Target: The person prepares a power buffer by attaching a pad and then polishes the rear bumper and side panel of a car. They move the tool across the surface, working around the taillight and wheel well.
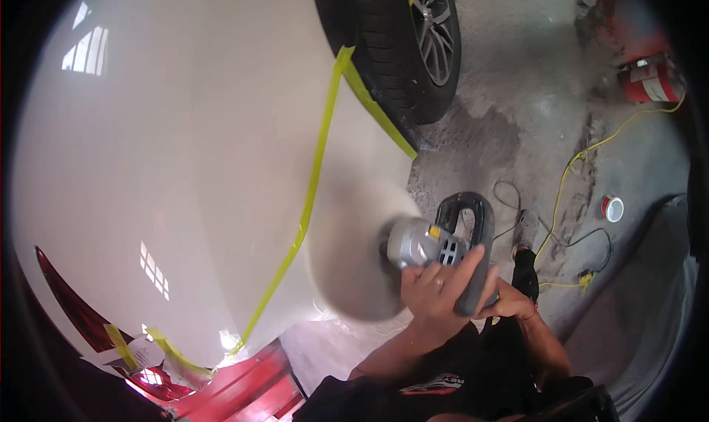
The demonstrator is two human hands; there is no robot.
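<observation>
Head view: white car panel (170, 163) fills frame left. Centre-right, polisher (428, 245) is pressed pad-first against it, left hand (436, 289) clamped over body, right hand (509, 304) closed on loop handle. Judged heavy, rigid; best held two-handed.

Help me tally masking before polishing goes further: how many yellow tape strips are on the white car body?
4: one long strip down the panel seam, one along the wheel arch, two short ones by the red tail light. Others may be hidden.
</observation>
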